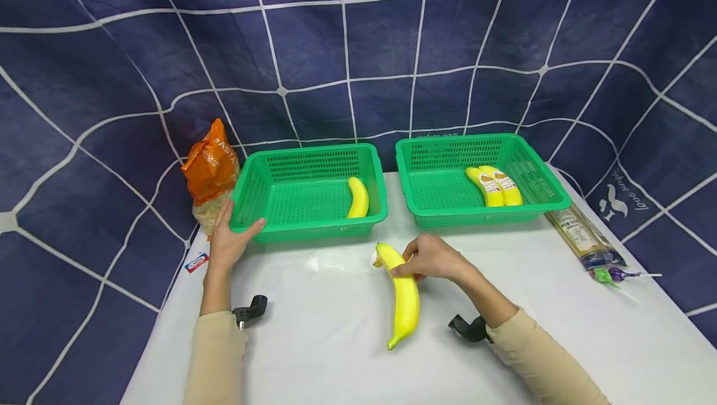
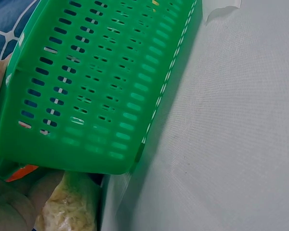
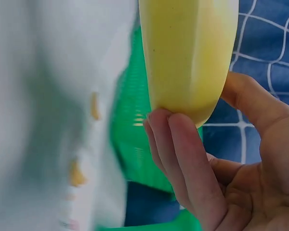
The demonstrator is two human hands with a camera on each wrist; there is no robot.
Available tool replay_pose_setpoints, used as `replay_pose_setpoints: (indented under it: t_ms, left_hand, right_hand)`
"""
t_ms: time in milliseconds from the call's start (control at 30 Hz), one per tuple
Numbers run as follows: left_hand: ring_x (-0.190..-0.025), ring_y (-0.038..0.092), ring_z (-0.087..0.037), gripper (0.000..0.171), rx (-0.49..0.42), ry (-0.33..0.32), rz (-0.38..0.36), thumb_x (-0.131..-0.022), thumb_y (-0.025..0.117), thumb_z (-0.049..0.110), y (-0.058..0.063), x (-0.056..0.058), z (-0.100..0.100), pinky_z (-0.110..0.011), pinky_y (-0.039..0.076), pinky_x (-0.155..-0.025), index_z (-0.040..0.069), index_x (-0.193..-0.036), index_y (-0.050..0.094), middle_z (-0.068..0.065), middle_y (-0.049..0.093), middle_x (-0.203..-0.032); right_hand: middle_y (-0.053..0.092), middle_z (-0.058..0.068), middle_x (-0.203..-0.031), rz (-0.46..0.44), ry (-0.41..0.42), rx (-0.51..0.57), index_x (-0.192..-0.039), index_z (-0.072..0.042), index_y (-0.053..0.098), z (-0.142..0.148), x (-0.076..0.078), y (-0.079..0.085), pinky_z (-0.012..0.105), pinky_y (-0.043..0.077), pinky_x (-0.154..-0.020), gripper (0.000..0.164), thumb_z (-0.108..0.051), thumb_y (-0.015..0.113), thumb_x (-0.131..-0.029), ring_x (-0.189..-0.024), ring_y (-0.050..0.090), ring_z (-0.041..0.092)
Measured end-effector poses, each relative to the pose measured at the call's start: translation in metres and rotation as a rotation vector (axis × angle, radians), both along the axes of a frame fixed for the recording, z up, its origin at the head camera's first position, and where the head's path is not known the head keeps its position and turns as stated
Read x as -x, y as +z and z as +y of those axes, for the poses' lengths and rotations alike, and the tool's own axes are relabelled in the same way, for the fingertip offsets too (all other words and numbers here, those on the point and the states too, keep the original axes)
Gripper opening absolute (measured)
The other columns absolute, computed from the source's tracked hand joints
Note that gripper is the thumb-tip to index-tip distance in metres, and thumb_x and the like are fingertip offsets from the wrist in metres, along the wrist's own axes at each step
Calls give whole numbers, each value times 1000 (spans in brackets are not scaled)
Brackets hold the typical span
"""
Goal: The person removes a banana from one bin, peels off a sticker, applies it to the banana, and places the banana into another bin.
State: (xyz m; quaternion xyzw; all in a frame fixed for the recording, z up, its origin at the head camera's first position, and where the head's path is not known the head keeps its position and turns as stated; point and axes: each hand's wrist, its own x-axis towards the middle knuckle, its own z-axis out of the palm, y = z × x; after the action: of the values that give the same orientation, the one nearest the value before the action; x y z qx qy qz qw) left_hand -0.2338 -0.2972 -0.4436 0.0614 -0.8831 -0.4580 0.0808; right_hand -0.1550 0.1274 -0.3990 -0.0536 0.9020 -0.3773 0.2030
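Observation:
In the head view my right hand [image 1: 434, 260] pinches a yellow banana [image 1: 406, 299] near its upper end, above the white table. The right wrist view shows fingers [image 3: 183, 159] on one side of that banana [image 3: 192, 57] and another digit on the opposite side. My left hand [image 1: 228, 240] spans the near left corner of the left green basket [image 1: 316, 231], its fingers along the side and thumb by the front rim. One banana [image 1: 358, 198] lies in this basket. A white label with a banana picture [image 1: 376, 260] shows beside the held banana's tip.
The right green basket [image 1: 476, 218] contains two labelled bananas [image 1: 493, 186]. Left of the baskets stands an orange bag [image 1: 211, 165]. At the right lie a flat packet [image 1: 584, 234] and wrapped lollipops [image 1: 610, 275]. A blue checked cloth [image 1: 381, 38] hangs behind.

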Motion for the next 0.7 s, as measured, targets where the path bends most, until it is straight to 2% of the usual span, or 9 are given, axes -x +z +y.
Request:
replay_pose_setpoints:
  t_ms: [167,333,500,700]
  left_hand:
    - [-152,9,-34,103,8,12,-10,-82,73,48,2,-3,-2,-60,14,-120,17,-158,11,0,5,-166]
    - [-152,6,-32,103,-7,11,-10,-83,73,47,2,-1,1,-58,13,-121,17,-158,10,0,3,-166]
    - [-153,6,-32,102,-4,9,-16,-83,73,48,1,1,4,-57,13,-121,18,-158,10,1,3,-166]
    - [-153,7,-31,102,-4,24,-12,-82,74,46,1,0,3,-56,14,-122,17,-158,12,2,5,-166]
  right_hand:
    - [64,1,-65,-39,14,27,-74,-8,71,3,-8,-26,28,54,-56,30,-33,86,-69,-54,61,13]
    - [64,0,-65,-54,-19,13,-73,-8,70,6,-12,-40,25,53,-55,29,-32,87,-69,-54,61,12]
    - [65,1,-65,-66,-26,26,-72,-7,70,9,-13,-48,27,56,-55,29,-30,87,-69,-52,62,11]
    - [62,-1,-58,-75,-3,-6,-66,-9,68,9,-14,-49,26,54,-53,29,-32,87,-70,-50,59,11]
